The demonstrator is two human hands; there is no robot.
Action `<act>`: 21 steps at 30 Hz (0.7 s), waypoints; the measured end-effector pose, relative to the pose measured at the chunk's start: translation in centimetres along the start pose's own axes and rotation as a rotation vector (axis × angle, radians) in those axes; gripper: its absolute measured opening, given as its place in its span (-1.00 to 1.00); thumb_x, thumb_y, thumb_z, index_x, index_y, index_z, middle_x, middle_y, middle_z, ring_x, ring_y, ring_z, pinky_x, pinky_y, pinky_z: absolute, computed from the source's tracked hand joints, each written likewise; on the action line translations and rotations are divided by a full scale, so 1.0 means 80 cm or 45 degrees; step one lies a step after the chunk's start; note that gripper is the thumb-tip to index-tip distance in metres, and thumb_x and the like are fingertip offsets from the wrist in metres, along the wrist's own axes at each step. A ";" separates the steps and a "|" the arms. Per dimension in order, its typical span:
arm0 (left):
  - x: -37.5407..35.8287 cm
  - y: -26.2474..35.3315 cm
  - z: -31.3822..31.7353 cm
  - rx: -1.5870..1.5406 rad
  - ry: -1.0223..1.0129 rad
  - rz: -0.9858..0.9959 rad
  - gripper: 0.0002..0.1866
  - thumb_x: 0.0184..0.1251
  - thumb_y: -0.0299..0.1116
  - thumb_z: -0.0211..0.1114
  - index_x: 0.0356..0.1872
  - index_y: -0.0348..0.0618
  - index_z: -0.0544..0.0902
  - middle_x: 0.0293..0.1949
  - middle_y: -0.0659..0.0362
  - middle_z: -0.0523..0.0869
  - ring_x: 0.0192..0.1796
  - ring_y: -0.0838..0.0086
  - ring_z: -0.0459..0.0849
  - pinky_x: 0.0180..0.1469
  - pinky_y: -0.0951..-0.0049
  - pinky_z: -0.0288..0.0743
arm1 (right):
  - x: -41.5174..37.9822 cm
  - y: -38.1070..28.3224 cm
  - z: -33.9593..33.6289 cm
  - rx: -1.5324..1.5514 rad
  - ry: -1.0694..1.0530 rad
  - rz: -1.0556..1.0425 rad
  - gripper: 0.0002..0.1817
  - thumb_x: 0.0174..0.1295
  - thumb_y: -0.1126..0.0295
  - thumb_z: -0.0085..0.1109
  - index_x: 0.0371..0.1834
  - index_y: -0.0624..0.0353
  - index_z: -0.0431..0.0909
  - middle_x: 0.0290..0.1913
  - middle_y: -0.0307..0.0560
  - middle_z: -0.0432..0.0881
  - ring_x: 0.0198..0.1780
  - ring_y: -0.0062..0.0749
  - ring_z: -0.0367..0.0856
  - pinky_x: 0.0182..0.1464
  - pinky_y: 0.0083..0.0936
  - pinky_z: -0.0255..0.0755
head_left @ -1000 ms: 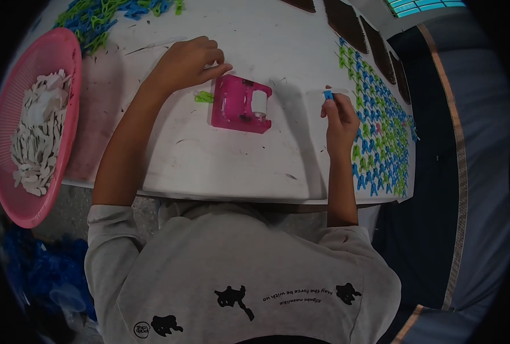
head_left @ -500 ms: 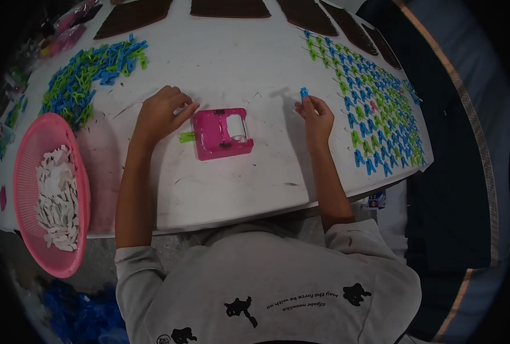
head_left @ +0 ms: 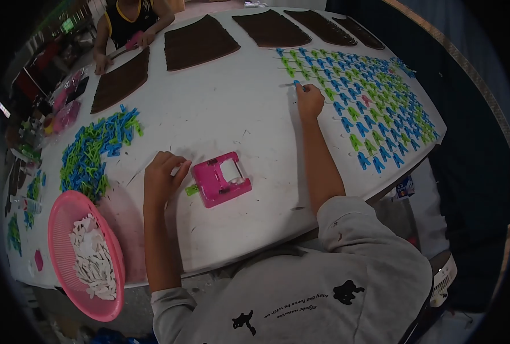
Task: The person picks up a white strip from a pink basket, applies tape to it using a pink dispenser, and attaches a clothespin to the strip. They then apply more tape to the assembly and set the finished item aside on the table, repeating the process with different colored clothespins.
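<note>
My right hand (head_left: 310,102) pinches a small blue clothespin (head_left: 296,83) at the left edge of the laid-out rows of blue and green clothespins (head_left: 375,109). My left hand (head_left: 164,173) hovers just left of a pink plastic box (head_left: 212,189) that carries a white roll (head_left: 231,171). Its fingers are loosely curled, with a gap to the thumb and nothing visible in them. Between that hand and the box, a green clothespin (head_left: 192,190) sticks out from the box's left side; its far end is hidden.
A heap of blue and green clothespins (head_left: 91,152) lies at the left. Below it, a pink basket (head_left: 57,235) holds white pieces. Dark brown ridged sheets (head_left: 200,43) line the far edge of the white table (head_left: 237,103). Across it stands another person (head_left: 131,23).
The view has tilted up and turned, bringing the other person into sight. My right hand has carried the blue clothespin forward to the rows' edge. My left hand stays beside the pink box.
</note>
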State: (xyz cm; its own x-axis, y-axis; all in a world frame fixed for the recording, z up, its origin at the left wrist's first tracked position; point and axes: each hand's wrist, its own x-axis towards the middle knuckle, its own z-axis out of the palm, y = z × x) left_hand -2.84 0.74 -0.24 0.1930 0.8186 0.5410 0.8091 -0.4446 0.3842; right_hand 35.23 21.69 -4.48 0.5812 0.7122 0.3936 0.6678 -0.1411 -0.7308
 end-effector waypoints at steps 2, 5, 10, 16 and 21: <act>0.002 0.000 -0.002 0.020 0.005 -0.010 -0.86 0.17 -0.31 0.46 -0.41 -0.14 0.73 -0.46 0.16 0.65 -0.35 0.27 0.63 -0.32 0.32 0.52 | 0.010 0.008 0.003 -0.034 0.023 0.004 -0.68 0.12 0.11 0.41 -0.38 0.20 0.73 -0.38 -0.01 0.73 -0.32 -0.10 0.71 -0.24 -0.19 0.57; 0.005 0.002 -0.003 0.024 -0.015 -0.039 -0.87 0.16 -0.33 0.46 -0.41 -0.15 0.73 -0.45 0.15 0.65 -0.35 0.26 0.64 -0.32 0.32 0.52 | 0.012 0.017 0.007 0.016 -0.028 0.057 -0.68 0.12 0.12 0.41 -0.39 0.20 0.73 -0.36 -0.01 0.72 -0.31 -0.10 0.70 -0.25 -0.19 0.56; 0.007 0.007 -0.002 0.005 -0.046 -0.044 -0.89 0.14 -0.39 0.46 -0.40 -0.19 0.72 -0.43 0.12 0.66 -0.36 0.24 0.64 -0.32 0.31 0.52 | 0.018 0.018 0.007 -0.029 -0.050 0.005 -0.68 0.12 0.12 0.41 -0.39 0.20 0.74 -0.37 -0.01 0.72 -0.31 -0.11 0.70 -0.25 -0.20 0.56; 0.008 0.004 -0.002 -0.038 -0.055 -0.035 -0.88 0.10 -0.47 0.47 -0.38 -0.24 0.70 -0.43 0.11 0.65 -0.35 0.25 0.65 -0.32 0.32 0.50 | 0.017 0.021 0.010 -0.048 -0.056 -0.022 -0.68 0.12 0.12 0.41 -0.39 0.20 0.75 -0.37 0.00 0.72 -0.31 -0.10 0.70 -0.24 -0.20 0.57; 0.010 0.006 -0.001 -0.012 -0.086 -0.001 -0.89 0.10 -0.48 0.47 -0.38 -0.23 0.71 -0.42 0.11 0.66 -0.35 0.26 0.64 -0.30 0.34 0.50 | 0.016 0.020 0.011 -0.083 -0.062 -0.039 -0.68 0.10 0.11 0.43 -0.39 0.19 0.75 -0.36 0.01 0.72 -0.29 -0.09 0.70 -0.23 -0.19 0.57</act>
State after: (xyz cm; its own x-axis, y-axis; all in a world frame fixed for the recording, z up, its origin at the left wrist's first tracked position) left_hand -2.35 1.14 0.44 0.2294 0.8417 0.4889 0.8043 -0.4468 0.3918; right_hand 36.64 23.02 -5.64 0.5376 0.7494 0.3864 0.7149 -0.1622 -0.6802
